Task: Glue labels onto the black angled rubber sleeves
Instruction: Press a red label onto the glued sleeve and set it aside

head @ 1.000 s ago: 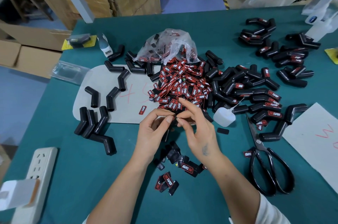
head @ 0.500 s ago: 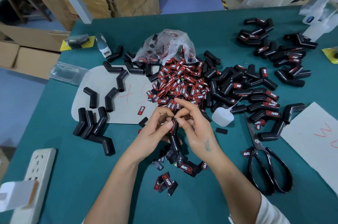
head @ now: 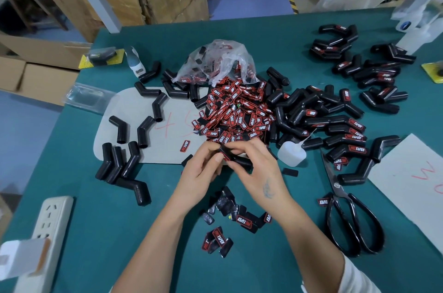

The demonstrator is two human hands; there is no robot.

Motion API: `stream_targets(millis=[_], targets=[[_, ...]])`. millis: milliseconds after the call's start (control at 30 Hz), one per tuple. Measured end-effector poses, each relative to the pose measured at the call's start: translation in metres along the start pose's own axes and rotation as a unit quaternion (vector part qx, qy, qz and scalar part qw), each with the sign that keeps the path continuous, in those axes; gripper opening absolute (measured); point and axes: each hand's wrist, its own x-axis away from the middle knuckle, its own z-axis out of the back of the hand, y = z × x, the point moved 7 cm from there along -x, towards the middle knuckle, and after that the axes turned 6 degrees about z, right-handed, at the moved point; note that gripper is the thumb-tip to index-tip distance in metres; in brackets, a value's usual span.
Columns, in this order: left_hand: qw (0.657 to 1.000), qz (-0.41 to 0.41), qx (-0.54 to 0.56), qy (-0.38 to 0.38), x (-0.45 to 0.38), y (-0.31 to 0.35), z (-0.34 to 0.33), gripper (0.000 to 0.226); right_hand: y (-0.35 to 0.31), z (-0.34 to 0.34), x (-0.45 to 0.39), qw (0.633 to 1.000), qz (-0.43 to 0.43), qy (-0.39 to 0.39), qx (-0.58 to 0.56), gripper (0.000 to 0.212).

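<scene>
I see both hands gripping one black angled rubber sleeve just below the red label pile; left hand pinches its end; right hand curls over it.

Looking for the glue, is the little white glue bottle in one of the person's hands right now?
No, the glue bottle lies on the green table to the right of the hands, which both hold a black sleeve.
</scene>
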Motion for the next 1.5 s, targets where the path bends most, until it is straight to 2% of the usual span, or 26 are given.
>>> stream_targets(millis=[100,300,500,967,1367,1500], targets=[[0.999,0.013,0.041,-0.012,0.001,-0.0021,-0.0053,0.016,-0.0007,0.0008,0.0002,1.0,0.001,-0.002,0.011,0.037],[0.998,0.013,0.065,-0.01,0.0006,-0.003,-0.0036,0.012,-0.0021,0.0008,0.0003,1.0,-0.002,-0.012,0.026,0.035],[0.998,0.003,0.042,-0.037,0.0002,-0.0039,-0.0034,0.01,-0.0033,0.0031,0.0003,0.999,-0.01,-0.019,0.024,0.034],[0.999,-0.006,0.04,-0.031,-0.0002,-0.002,-0.0024,0.009,-0.0058,0.0048,-0.0007,0.999,-0.005,-0.021,0.024,0.034],[0.999,-0.005,0.033,-0.019,-0.0003,-0.0005,-0.0009,0.018,-0.0066,0.0046,-0.0004,0.999,0.007,-0.027,0.016,0.032],[0.999,-0.008,0.035,-0.03,-0.0006,0.0008,-0.0024,0.01,-0.0068,0.0048,-0.0001,0.999,0.012,-0.025,0.018,0.032]])
